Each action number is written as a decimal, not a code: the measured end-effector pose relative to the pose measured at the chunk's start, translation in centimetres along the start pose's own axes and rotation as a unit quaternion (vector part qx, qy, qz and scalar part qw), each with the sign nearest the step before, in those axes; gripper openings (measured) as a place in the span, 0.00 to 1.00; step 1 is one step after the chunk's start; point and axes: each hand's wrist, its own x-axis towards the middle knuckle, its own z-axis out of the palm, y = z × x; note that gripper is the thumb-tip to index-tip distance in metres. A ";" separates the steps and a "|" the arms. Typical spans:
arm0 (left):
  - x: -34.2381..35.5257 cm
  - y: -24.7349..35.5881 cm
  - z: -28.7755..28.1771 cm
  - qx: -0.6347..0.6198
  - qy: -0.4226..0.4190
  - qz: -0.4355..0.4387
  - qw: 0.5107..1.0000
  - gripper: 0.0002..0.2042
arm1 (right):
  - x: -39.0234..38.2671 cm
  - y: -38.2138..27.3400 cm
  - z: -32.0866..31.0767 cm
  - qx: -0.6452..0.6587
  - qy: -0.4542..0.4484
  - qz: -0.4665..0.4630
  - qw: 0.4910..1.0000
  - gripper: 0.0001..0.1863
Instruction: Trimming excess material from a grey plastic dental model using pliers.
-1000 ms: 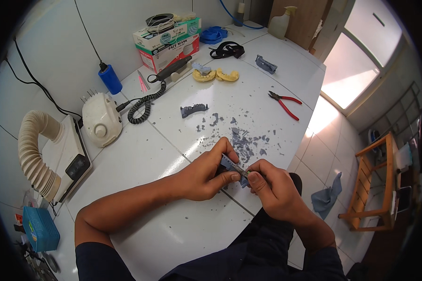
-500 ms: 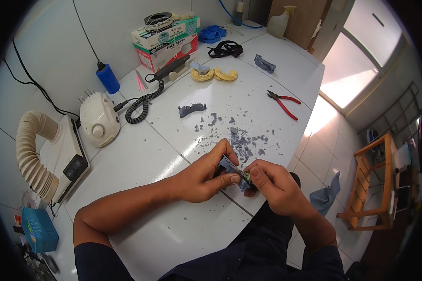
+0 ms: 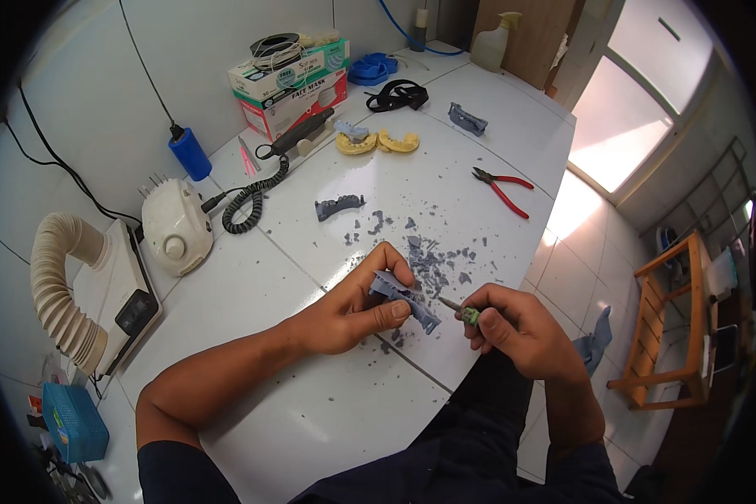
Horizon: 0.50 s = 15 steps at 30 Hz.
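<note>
1. So, here's the left hand (image 3: 357, 307), thumb and fingers pinching a blue-gray toothed piece (image 3: 405, 302), which slants down to the right over the table (image 3: 269, 424).
2. Over to the right hand (image 3: 521, 329): fingers curled, thumb pressed along the top, gripping a small tool (image 3: 469, 316) with a green handle and a pointed metal tip.
3. And that tip aims leftward, near the piece's lower right end, with a slim gap showing between them!
4. Just beyond the hands, gray scraps (image 3: 428, 262) litter the white tiles, thick in the middle and thinning outward, with a few more below the held piece.
5. Up the table, a gray arched piece (image 3: 338, 207) sits left of the scraps; another gray piece (image 3: 467, 119) lies farther back, toward the right edge.
6. Between those two, a pair of yellow dental models (image 3: 398, 143) sit side by side, the left one topped by a blue-gray piece (image 3: 352, 131).
7. Out on the right, red-handled cutters (image 3: 506, 191) rest with their handles spread.
8. And across on the left, a dark handpiece (image 3: 304, 133) trails its coiled cord (image 3: 245, 220) beside a white control unit (image 3: 176, 231).
</note>
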 end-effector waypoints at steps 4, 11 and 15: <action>0.2 0.2 0.3 -0.199 -0.033 -0.019 0.979 0.21 | 0.2 0.8 -0.4 -0.117 0.105 -0.076 0.985 0.19; 0.3 0.4 -0.2 -0.200 -0.038 -0.028 0.979 0.21 | 0.4 0.7 1.5 -0.157 0.124 -0.192 0.961 0.18; 0.4 0.4 -0.1 -0.136 -0.010 -0.025 0.990 0.19 | 0.0 -0.4 2.2 -0.191 0.124 -0.186 0.956 0.17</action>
